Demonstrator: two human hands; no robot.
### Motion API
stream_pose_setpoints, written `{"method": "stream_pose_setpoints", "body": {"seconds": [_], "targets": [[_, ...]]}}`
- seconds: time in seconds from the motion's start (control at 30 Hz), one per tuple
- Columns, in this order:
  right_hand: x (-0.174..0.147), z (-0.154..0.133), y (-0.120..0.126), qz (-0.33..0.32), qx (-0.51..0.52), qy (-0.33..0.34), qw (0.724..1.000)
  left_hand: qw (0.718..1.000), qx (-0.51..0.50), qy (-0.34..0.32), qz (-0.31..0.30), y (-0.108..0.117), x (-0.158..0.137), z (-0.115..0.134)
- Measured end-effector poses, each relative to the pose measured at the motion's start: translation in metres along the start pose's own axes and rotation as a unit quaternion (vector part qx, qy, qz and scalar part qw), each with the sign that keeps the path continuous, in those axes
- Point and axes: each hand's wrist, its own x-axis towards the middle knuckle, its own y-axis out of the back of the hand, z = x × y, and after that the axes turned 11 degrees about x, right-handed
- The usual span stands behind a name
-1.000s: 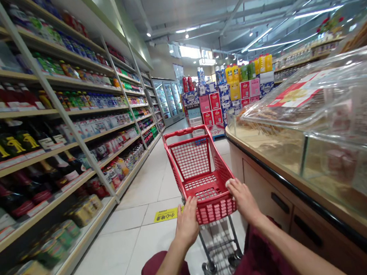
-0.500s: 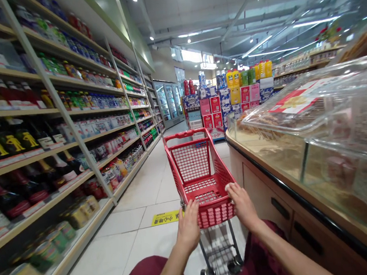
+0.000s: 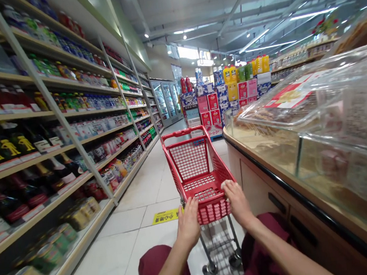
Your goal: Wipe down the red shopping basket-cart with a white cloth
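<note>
A small red shopping cart [image 3: 200,171] stands in front of me on the tiled floor, its near end between my knees. My left hand [image 3: 189,223] grips the near left corner, fingers curled over the basket's rim. At the near right corner, my right hand [image 3: 239,202] is closed over the rim, with a small crumpled white wipe [image 3: 223,185] under its fingertips. The fingers partly hide the wipe, so its full shape cannot be made out. No goods show inside the basket.
Shelves of bottles and cans [image 3: 102,135] line the left side. Close on the right is a counter [image 3: 255,160] with clear plastic food packages [image 3: 298,93]. Stacked drink boxes [image 3: 213,112] stand ahead. A yellow floor sticker [image 3: 166,216] lies left of the cart.
The cart and my right hand sit slightly further left in view. My left knee has shifted right, toward the cart. Both hands stay on the basket's near corners.
</note>
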Motion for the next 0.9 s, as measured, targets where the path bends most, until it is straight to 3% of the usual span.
{"method": "stream_pose_setpoints", "body": {"seconds": [0.17, 0.27, 0.4, 0.6, 0.8, 0.9], "targets": [[-0.004, -0.045, -0.027, -0.061, 0.046, 0.071, 0.994, 1.000, 0.023, -0.014, 0.001, 0.003, 0.000, 0.003], [0.001, -0.025, -0.012, -0.070, 0.023, 0.047, 0.996, 1.000, 0.027, -0.011, 0.005, 0.002, -0.002, 0.001], [0.002, 0.008, 0.007, -0.018, -0.022, -0.020, 0.999, 0.999, 0.027, -0.009, 0.024, -0.004, -0.004, 0.001], [-0.006, -0.038, -0.017, -0.060, 0.029, 0.081, 0.994, 0.999, 0.041, -0.009, 0.017, -0.004, -0.004, 0.000], [0.000, -0.005, -0.002, -0.022, 0.006, 0.005, 1.000, 0.999, 0.046, -0.007, 0.021, -0.004, -0.006, 0.000], [-0.002, -0.014, -0.010, -0.032, 0.012, 0.021, 0.999, 0.998, 0.056, -0.001, 0.013, -0.006, -0.006, 0.003]]}}
